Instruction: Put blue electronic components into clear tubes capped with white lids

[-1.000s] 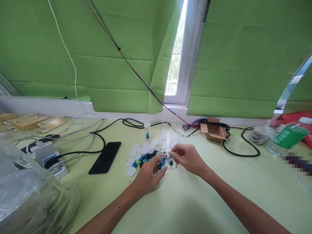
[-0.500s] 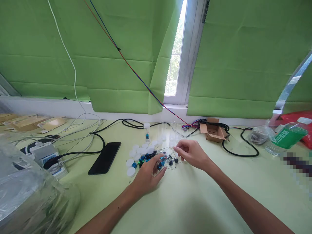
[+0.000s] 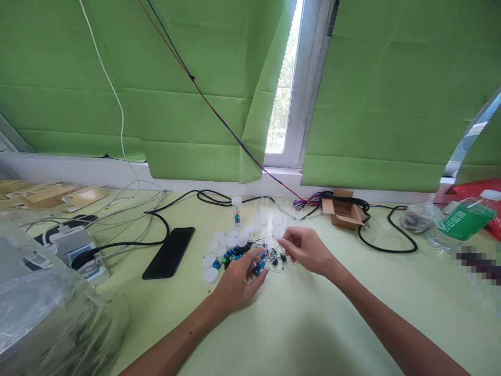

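Note:
My left hand [image 3: 238, 279] curls over the middle of the table, with small blue parts with thin metal leads [image 3: 259, 268] between its thumb and fingers. Just to the right, the thumb and index finger of my right hand [image 3: 305, 248] are pinched together above the pile; whatever they hold is too thin to make out. Black parts with thin leads [image 3: 275, 260] lie between the two hands. Left of them are more blue and black pieces [image 3: 230, 256] and several white round caps [image 3: 212, 275]. A clear capped tube [image 3: 237, 214] with a blue part inside stands behind.
Several clear tubes [image 3: 264, 211] stand behind the hands. A black phone [image 3: 169, 253] and a power strip [image 3: 84, 256] lie to the left, near a large plastic bag [image 3: 50, 313]. At the right are a small open cardboard box [image 3: 344, 211], black cable [image 3: 391, 245] and a tipped bottle [image 3: 464, 222].
My right hand has dipped slightly toward the pile, its fingers still pinched. My left hand stays in nearly the same place. The whole view has shifted a little.

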